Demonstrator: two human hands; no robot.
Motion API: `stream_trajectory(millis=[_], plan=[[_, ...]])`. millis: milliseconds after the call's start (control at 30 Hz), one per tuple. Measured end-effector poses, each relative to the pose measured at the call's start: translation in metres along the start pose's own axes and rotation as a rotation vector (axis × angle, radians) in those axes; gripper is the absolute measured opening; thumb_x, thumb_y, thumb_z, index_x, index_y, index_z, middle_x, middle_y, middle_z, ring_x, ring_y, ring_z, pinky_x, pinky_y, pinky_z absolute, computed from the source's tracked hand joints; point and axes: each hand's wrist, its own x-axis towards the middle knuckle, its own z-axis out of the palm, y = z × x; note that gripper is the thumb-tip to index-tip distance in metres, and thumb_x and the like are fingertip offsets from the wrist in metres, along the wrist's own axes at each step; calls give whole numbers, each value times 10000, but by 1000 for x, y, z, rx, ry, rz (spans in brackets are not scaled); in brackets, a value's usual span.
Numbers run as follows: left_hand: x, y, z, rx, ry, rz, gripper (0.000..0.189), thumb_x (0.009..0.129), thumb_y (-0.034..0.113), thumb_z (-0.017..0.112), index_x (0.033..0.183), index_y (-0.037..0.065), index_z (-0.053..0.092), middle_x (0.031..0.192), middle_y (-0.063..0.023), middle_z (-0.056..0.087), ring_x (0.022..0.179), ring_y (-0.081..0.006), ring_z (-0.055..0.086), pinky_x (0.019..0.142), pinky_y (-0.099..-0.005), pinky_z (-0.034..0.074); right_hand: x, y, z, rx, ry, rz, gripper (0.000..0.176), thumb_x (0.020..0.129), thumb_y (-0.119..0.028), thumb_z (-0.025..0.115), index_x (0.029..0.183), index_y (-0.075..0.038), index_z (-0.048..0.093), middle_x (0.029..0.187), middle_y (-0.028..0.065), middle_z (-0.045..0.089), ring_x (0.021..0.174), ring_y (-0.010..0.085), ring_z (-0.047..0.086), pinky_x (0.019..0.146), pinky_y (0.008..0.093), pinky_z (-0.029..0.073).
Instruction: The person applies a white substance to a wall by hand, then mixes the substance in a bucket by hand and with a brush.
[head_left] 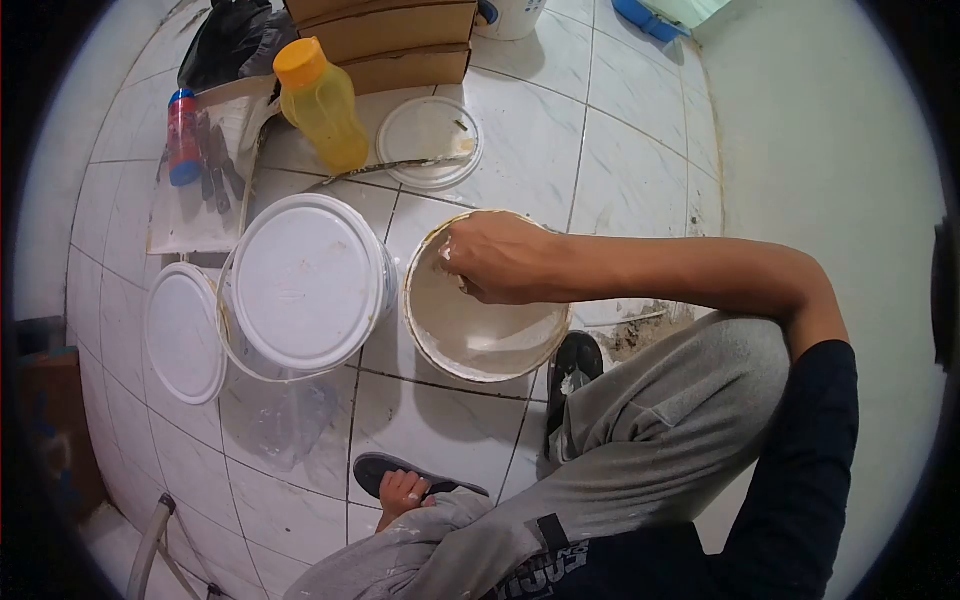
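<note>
My right hand (500, 257) is closed in a fist over the open bucket (490, 350), at its upper rim. White smears show on its fingers. Whatever the fist may hold is hidden. Pale residue coats the bucket's inside wall, and the bottom is partly covered by my hand and forearm. Just left of the bucket stands a larger white pail with its lid on (305, 285). No part of my left hand shows.
A loose white lid (430, 125) lies behind the bucket, with a long stained stick (400, 165) across it. Nearby are a yellow bottle (325, 105), a red-and-blue can (183, 138), a cardboard box (385, 45) and another white lid (185, 335). A wall (820, 150) rises at right.
</note>
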Motion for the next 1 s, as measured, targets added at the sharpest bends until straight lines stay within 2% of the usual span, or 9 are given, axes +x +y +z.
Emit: stream_trajectory(millis=[100,300,400,500,600,700,800,933,1000], plan=[[3,2,-3,-8,-6,-6,334,823,416,522,676,117,533,658,-38,404,603,-214,409,573,-363,312,1,-3,2,-29,23,-25,100,696,-55,627,734,37,634,679,196,615,658,364,631,580,429,518],[2,2,-2,-6,-8,-18,323,804,410,529,680,111,539,660,-42,407,607,-216,416,581,-364,318,-7,7,45,20,-48,-62,99,704,-72,616,709,27,626,651,200,605,625,378,629,544,456,512],[1,1,-1,-7,6,-14,306,786,400,538,684,112,543,659,-42,409,608,-216,419,582,-365,321,-14,-5,44,88,-152,-57,83,695,-43,626,718,32,654,692,211,629,695,381,658,602,460,539],[-3,-2,3,-9,24,-6,298,781,395,541,681,114,541,655,-42,409,601,-217,418,576,-367,321,-20,-5,41,42,-148,-142,113,704,-93,613,709,20,628,633,196,595,615,385,622,535,455,511],[0,-2,3,-15,45,-1,307,789,402,537,672,119,532,649,-41,405,593,-219,414,568,-368,319,-13,-12,5,39,-93,-54,106,706,-89,615,708,16,632,637,193,597,627,378,629,544,452,512],[1,0,1,-10,34,-4,317,797,413,533,663,125,521,644,-40,402,589,-219,411,563,-366,317,-4,0,7,14,-18,-91,95,706,-81,620,708,13,635,649,191,606,643,370,637,552,449,514],[3,0,0,-6,23,1,323,806,415,527,660,127,517,640,-39,400,587,-219,410,562,-364,315,-5,7,26,7,-70,-4,89,696,-71,626,705,18,632,656,189,613,655,365,644,554,446,517],[2,2,0,3,37,-5,324,810,409,520,658,123,514,637,-40,399,585,-218,410,562,-365,314,-10,-3,43,35,-124,-104,114,704,-86,622,705,28,626,655,196,611,661,372,644,555,447,521],[2,2,-1,-1,29,-15,323,809,410,517,661,122,520,638,-40,400,587,-218,411,564,-365,314,-11,-5,38,60,-146,-70,120,700,-87,622,703,32,624,653,198,609,652,370,643,549,449,520]])
